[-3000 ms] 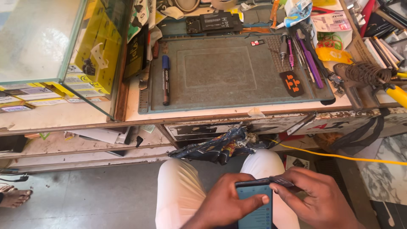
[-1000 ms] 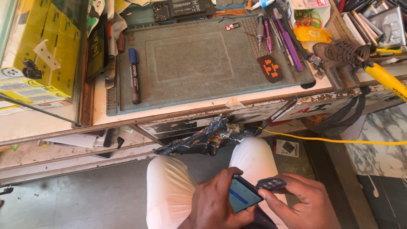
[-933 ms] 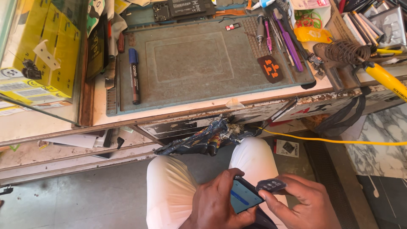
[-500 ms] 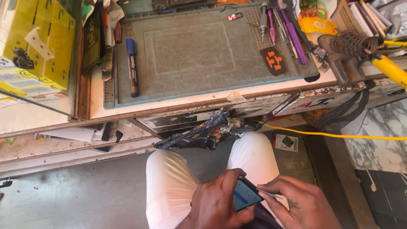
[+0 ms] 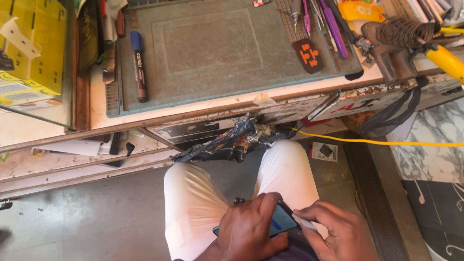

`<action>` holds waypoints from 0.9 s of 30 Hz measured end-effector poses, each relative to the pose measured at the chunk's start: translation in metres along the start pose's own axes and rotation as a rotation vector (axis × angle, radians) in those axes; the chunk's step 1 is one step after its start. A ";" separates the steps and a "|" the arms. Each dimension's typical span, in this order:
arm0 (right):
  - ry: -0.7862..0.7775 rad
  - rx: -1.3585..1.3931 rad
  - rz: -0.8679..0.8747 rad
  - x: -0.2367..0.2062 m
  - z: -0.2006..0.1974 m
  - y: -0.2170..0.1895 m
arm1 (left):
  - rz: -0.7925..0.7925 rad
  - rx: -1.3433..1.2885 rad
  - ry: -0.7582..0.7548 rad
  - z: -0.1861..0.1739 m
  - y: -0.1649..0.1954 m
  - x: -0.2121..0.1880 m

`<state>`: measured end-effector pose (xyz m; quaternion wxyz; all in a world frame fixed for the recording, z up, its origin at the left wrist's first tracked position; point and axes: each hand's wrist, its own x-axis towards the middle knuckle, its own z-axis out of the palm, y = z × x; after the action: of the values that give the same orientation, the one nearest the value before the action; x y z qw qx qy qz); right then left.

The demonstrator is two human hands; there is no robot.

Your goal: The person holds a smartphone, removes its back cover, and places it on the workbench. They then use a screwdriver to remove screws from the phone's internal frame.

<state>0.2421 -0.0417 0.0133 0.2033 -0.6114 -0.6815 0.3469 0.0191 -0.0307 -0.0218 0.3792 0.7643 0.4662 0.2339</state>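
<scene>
**Phone cradled over the lap, thin tool at its right edge**

Nearest my camera, my left hand (image 5: 251, 229) is curled shut around a smartphone (image 5: 282, 224), thumb lying across its lit blue screen; only a slice of the screen and the near-left corner show past the fingers. The phone sits low over my lap, between my thighs in pale trousers (image 5: 193, 203), its long axis running from lower left to upper right. My right hand (image 5: 336, 232) is closed in a pinch on a thin pale tool (image 5: 304, 222), whose tip meets the phone's right-hand edge. I cannot tell what kind of tool it is. The right hand is therefore the one at the working edge, while the left carries the phone.

Beyond my knees, a crumpled dark plastic bag (image 5: 227, 142) hangs under the worn edge of the surface (image 5: 270, 94), and a yellow cable (image 5: 386, 142) runs off to the right. On the surface lies a grey-green work mat (image 5: 208, 48), well apart from both hands, with a blue-capped marker (image 5: 139, 65) at its left, an orange-printed pick (image 5: 309, 55) at its right, and a soldering-iron stand (image 5: 394, 43) beyond that.
</scene>
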 end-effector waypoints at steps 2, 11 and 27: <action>0.036 -0.008 -0.057 -0.001 0.003 0.001 | 0.029 0.001 -0.004 0.000 0.000 0.001; 0.089 -0.129 -0.101 0.005 0.007 -0.006 | 0.042 0.043 -0.109 0.003 0.000 0.006; 0.035 -0.231 -0.429 0.023 0.004 -0.011 | -0.118 -0.027 -0.135 0.013 0.001 0.006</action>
<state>0.2280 -0.0201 0.0155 0.2129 -0.4780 -0.8271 0.2052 0.0313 -0.0303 -0.0291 0.4330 0.7444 0.4807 0.1653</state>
